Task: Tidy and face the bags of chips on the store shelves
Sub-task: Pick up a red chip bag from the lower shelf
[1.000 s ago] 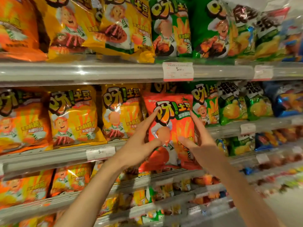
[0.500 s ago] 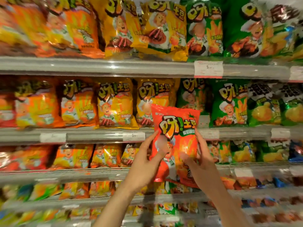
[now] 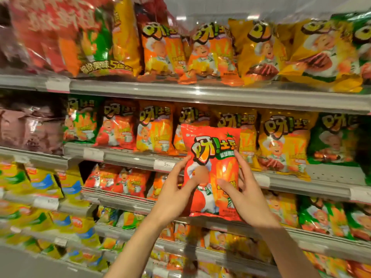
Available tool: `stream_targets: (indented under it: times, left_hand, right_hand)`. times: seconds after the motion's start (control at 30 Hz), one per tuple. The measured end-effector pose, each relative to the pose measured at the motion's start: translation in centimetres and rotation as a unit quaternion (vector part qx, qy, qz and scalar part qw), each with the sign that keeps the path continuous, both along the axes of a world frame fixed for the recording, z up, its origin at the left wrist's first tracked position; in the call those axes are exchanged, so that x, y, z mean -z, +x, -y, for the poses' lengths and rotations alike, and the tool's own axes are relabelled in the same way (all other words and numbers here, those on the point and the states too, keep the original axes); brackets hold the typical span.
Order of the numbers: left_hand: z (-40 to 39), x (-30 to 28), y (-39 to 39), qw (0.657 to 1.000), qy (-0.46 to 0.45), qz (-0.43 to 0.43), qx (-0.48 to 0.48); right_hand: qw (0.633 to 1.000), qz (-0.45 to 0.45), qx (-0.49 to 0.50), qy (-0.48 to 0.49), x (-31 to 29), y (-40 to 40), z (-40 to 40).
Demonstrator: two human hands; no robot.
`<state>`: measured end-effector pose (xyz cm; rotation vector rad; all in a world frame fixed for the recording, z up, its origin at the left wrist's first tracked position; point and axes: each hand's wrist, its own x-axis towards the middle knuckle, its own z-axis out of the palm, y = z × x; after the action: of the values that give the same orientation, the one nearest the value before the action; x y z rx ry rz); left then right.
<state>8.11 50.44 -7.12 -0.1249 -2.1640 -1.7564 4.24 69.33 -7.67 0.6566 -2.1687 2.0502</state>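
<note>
I hold a red chip bag (image 3: 212, 157) upright, face toward me, in front of the shelves. My left hand (image 3: 176, 189) grips its left edge with the thumb across the front. My right hand (image 3: 247, 195) grips its right edge, fingers spread along the side. Behind the bag, the middle shelf (image 3: 130, 155) carries a row of standing bags: green, red, orange (image 3: 154, 133), then yellow (image 3: 283, 141) to the right. Matching red bags (image 3: 118, 181) stand on the shelf below, at the left.
The top shelf (image 3: 200, 93) holds orange and yellow bags, with large multipacks at the left. Brown bags (image 3: 30, 129) fill the far left of the middle level. Yellow-blue bags (image 3: 40, 183) sit lower left. Price tags (image 3: 93, 154) line the shelf rails. Grey floor shows at bottom left.
My view has swung left along the aisle and the shelves have shifted right. Both hands keep hold of the red bag, carrying it leftward past the yellow bags toward the orange ones.
</note>
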Motion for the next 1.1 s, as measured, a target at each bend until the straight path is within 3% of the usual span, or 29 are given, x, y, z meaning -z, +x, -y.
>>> stream_targets:
  times: [0.47, 0.97, 1.1]
  left_hand:
    - [29.6, -1.4, -0.1, 0.999, -0.047, 0.008, -0.008]
    - [44.6, -1.5, 0.4, 0.989, -0.025, -0.026, -0.141]
    - [48.4, -1.6, -0.3, 0.988, -0.011, -0.05, -0.142]
  right_hand:
    - [1.0, -0.011, 0.017, 0.014, -0.7, -0.1, 29.1]
    - [0.993, -0.024, -0.112, 0.042, -1.5, -3.2, 45.9]
    - [0.99, -0.043, -0.104, 0.082, -2.5, -3.6, 49.1]
